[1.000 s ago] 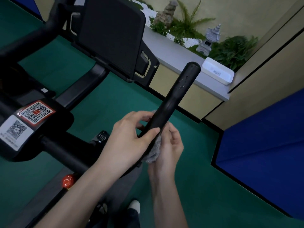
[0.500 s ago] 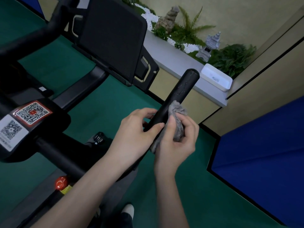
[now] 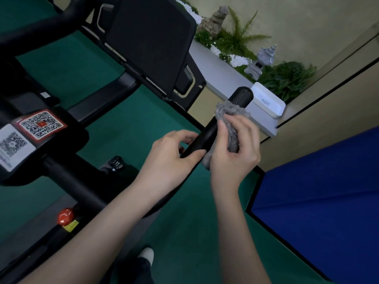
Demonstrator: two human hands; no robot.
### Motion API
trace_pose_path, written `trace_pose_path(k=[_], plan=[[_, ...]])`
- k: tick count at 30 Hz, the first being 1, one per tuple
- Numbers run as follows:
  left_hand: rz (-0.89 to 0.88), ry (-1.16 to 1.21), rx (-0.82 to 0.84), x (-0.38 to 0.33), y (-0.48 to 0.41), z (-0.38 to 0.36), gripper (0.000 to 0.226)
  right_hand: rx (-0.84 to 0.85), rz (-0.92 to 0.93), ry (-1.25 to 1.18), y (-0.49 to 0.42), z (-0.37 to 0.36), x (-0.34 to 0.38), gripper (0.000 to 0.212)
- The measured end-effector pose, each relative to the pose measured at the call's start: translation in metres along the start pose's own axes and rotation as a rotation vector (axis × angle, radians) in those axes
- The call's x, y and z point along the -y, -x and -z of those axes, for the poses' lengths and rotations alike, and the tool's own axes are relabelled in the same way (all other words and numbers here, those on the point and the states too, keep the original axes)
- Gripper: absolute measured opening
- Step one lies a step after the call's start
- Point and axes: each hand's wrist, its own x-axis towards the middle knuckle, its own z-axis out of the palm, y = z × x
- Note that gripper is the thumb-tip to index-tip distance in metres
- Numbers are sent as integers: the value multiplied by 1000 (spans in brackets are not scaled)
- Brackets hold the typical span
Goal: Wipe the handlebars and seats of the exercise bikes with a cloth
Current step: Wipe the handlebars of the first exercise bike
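1. The bar [image 3: 205, 138] points at the ledge [image 3: 220, 77] and white box [image 3: 267, 103]; green floor [image 3: 184, 232] lies open under my hands.
2. My left hand [image 3: 170, 158] grips the bar below the cloth [image 3: 232, 114].
3. My right hand [image 3: 235, 154] wraps the cloth round the bar near its tip.

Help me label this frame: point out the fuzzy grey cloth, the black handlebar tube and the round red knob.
fuzzy grey cloth [image 3: 229, 110], head view, bunched top edge.
black handlebar tube [image 3: 242, 96], head view, bare rounded end.
round red knob [image 3: 65, 216], head view, its centre.
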Motion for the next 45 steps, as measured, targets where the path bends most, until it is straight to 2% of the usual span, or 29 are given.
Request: trace_pose_path(k=[4, 6, 13, 17, 20, 23, 25, 27, 30, 34, 40, 45], plan=[[17, 27, 6, 2, 0, 0, 27, 18, 5, -1, -18, -2, 1, 11], [16, 38, 8, 3, 0, 0, 26, 89, 44, 2, -16, 1, 2, 10], [47, 78, 19, 2, 0, 2, 25, 532, 280, 185, -47, 20, 11, 7], [79, 106, 32, 3, -1, 1, 27, 715, 313, 355, -87, 16, 25, 10], [82, 128, 32, 4, -1, 1, 31, 957, 369, 512, -95, 10, 33, 11], [82, 142, 21, 3, -2, 1, 31, 1242, 403, 534, -93, 2, 43, 12], [84, 140, 25, 3, -2, 2, 31, 1351, 401, 580, -96, -4, 47, 12], [95, 149, 32, 4, -2, 2, 31, 1335, 398, 607, -103, -8, 49, 14], [103, 159, 43, 5, -2, 1, 33, 1217, 408, 645, -107, -9, 48, 16], [100, 162, 44, 4, -4, 1, 28, 1252, 397, 655, -97, -9, 44, 16], [111, 142, 58, -4, -14, 1, 37, 995, 474, 668, -117, -3, 40, 20], [74, 113, 47, -13, -23, -6, 36, 1029, 492, 566, -105, 4, 32, 16]])
